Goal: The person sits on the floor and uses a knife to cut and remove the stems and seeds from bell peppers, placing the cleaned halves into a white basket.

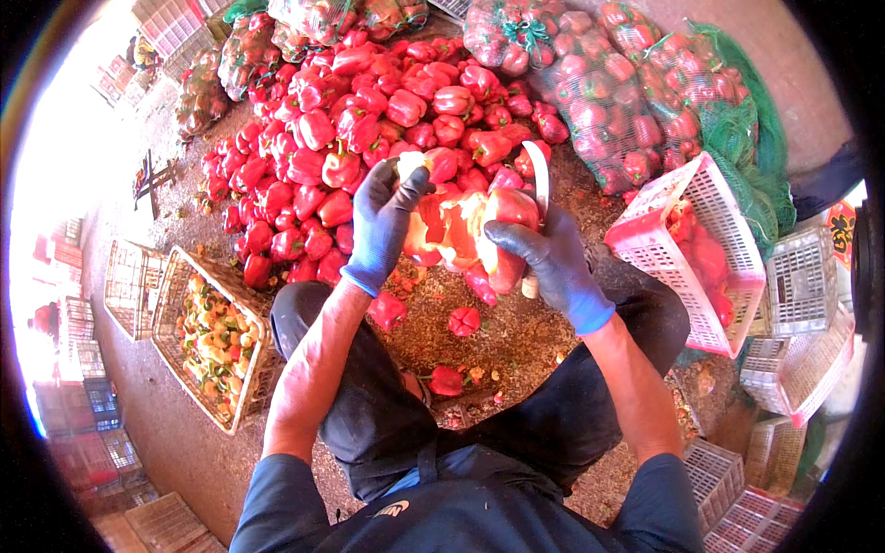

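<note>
In front of my knees, my right hand (550,263), in a dark-palmed blue glove, is closed around a knife and a cut red bell pepper (505,214). The knife's pale curved blade (539,175) points up past the fingers, and the end of its handle shows below the hand. The pepper is split open, its pale orange inside facing left. My left hand (380,221), gloved alike, pinches a small whitish pepper core (412,164) between thumb and fingers, just left of the pepper. Beyond both hands spreads a large heap of whole red bell peppers (313,129).
A crate (166,313) of pale cores with green stems stands on the left. At the right, a pinkish-white crate (645,244) holds red peppers. Filled mesh sacks (590,111) lie behind, beside green netting (751,157). Loose peppers (464,321) and scraps litter the floor between my legs.
</note>
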Demonstrator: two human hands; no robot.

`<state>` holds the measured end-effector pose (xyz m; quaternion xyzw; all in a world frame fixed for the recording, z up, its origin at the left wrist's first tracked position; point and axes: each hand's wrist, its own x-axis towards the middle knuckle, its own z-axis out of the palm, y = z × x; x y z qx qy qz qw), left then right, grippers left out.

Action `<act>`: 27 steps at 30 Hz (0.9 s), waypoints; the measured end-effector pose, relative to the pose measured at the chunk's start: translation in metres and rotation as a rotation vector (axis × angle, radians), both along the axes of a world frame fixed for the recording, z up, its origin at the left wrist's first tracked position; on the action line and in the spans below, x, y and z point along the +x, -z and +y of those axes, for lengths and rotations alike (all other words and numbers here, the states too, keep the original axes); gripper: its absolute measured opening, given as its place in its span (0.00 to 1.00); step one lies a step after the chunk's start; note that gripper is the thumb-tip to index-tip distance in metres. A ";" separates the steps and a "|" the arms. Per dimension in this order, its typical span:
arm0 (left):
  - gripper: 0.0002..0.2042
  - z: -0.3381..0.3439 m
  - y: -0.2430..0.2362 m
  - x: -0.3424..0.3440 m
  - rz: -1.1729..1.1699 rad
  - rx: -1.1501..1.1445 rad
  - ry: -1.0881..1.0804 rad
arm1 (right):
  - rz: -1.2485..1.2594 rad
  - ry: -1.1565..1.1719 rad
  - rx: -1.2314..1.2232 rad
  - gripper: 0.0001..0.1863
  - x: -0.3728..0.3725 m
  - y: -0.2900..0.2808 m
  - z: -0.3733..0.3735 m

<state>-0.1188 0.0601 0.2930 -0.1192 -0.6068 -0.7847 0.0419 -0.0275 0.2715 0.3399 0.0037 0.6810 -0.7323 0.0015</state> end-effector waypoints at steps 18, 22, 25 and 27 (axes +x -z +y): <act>0.17 -0.185 0.042 -0.058 -0.173 0.438 0.082 | 0.179 0.472 0.721 0.37 0.029 -0.011 0.178; 0.13 -0.145 0.016 -0.038 -0.212 0.516 0.171 | 0.103 0.640 1.335 0.30 0.067 0.006 0.311; 0.20 -0.089 0.004 -0.024 -0.264 0.575 0.158 | 0.125 0.726 1.418 0.26 0.086 -0.015 0.379; 0.23 -0.069 -0.005 -0.013 -0.274 0.752 0.307 | 0.442 0.916 1.134 0.20 0.065 -0.043 0.359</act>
